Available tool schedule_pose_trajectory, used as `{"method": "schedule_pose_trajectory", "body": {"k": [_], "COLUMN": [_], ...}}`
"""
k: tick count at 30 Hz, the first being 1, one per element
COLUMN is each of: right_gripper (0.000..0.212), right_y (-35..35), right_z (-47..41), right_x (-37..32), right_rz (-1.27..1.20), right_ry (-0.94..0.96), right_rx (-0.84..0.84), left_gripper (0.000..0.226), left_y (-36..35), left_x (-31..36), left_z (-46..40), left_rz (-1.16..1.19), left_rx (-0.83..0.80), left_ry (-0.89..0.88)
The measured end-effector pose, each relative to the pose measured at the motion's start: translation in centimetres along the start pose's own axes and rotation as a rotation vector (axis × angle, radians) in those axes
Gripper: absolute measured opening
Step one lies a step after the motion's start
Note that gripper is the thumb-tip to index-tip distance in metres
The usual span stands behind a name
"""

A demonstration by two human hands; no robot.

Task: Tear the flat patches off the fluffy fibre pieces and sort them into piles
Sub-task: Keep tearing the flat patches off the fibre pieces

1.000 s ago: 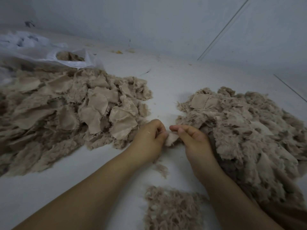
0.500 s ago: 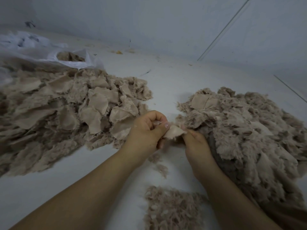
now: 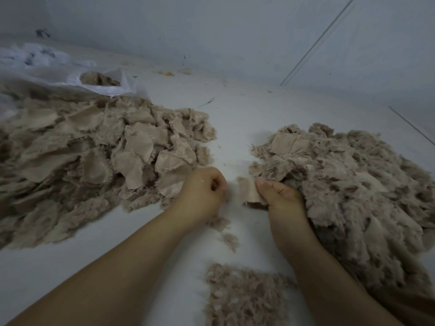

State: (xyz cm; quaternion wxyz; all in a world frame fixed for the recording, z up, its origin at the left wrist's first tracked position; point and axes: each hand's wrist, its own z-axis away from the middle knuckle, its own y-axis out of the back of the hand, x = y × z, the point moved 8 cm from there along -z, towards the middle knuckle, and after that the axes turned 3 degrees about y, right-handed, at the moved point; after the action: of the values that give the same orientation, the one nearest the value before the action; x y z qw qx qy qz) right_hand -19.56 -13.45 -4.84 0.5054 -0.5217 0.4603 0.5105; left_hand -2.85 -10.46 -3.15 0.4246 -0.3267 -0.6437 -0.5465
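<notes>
Both hands are closed: the right hand (image 3: pixel 280 198) pinches a flat patch (image 3: pixel 248 190) at centre; the left hand (image 3: pixel 202 191) is fisted, contents hidden. Tearing seems finished; dropping onto the patch pile (image 3: pixel 106 147) at ten o'clock is called for.

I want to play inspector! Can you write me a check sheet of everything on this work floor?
Surface: pale white surface, dotted with loose fibre specks.
Job's things: big left pile of fluffy pieces with flat patches showing; right pile, mostly fluff; small fluff heap near the camera; flat patch in the right hand.
Clutter: white plastic bag at far left with more fibre inside; yellowish scraps by the wall.
Hands: left hand curled in a fist, contents not visible; right hand pinches the patch, apart from the left.
Cables: a thin line runs up the wall; cable or seam, cannot tell.
Surroundings: plain grey-blue wall.
</notes>
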Motion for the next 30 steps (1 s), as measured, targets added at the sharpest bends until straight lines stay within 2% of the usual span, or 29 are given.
{"method": "schedule_pose_trajectory", "body": {"k": [2,4,5,6,7,9,10,11,12,15,17,19,23,26,30], "right_gripper": [0.035,0.037,0.038,0.04,0.041,0.041,0.037,0.031,0.029,0.03,0.045,0.055,0.027,0.032,0.031], "right_y": [-0.1,0.0,0.0,0.0,-0.1,-0.3,-0.4,-0.6,-0.8,-1.1,-1.2,-1.3,-1.0,-1.0,-1.8], "right_z": [0.1,0.0,0.0,0.0,0.0,0.0,0.0,-0.1,0.0,0.2,0.3,0.4,0.1,-0.1,0.1], "right_x": [0.0,0.0,0.0,-0.1,-0.1,0.0,0.0,-0.1,-0.1,-0.3,-0.4,-0.5,-0.3,0.1,0.0], "right_rz": [-0.017,-0.02,-0.022,-0.03,-0.044,-0.067,-0.06,-0.043,-0.027,-0.013,-0.063,-0.067,-0.016,-0.045,0.069], "right_ry": [-0.008,-0.001,0.008,0.019,0.026,0.037,0.047,0.056,0.07,0.103,0.095,0.09,0.124,0.097,0.142], "right_rx": [0.006,0.007,0.0,-0.01,-0.02,-0.045,-0.064,-0.092,-0.127,-0.17,-0.176,-0.175,-0.156,-0.154,-0.261], "left_gripper": [0.015,0.025,0.029,0.029,0.028,0.032,0.031,0.026,0.022,0.019,0.015,0.022,0.024,0.019,0.059], "left_y": [-2.7,-4.9,-5.3,-5.3,-4.9,-2.6,-1.2,-0.3,-0.1,-1.7,-1.8,-1.5,-2.2,-2.7,-2.3], "left_x": [0.0,0.3,0.5,0.7,0.8,0.7,0.8,0.9,1.1,1.3,0.9,0.5,-0.2,-0.3,-0.2], "left_z": [1.1,3.9,4.9,5.0,4.3,1.6,0.7,0.2,0.0,0.7,0.7,0.5,0.7,0.9,0.4], "left_rz": [-0.084,-0.064,-0.064,-0.064,-0.069,-0.022,0.078,0.2,0.272,0.248,0.285,0.293,0.266,0.226,0.274], "left_rx": [-0.424,-0.873,-0.992,-0.991,-0.878,-0.445,-0.234,-0.102,-0.059,-0.173,-0.153,-0.105,-0.236,-0.337,-0.205], "left_ry": [0.039,0.091,0.099,0.102,0.099,0.103,0.082,0.05,0.024,0.002,0.002,0.024,0.15,0.178,0.144]}}
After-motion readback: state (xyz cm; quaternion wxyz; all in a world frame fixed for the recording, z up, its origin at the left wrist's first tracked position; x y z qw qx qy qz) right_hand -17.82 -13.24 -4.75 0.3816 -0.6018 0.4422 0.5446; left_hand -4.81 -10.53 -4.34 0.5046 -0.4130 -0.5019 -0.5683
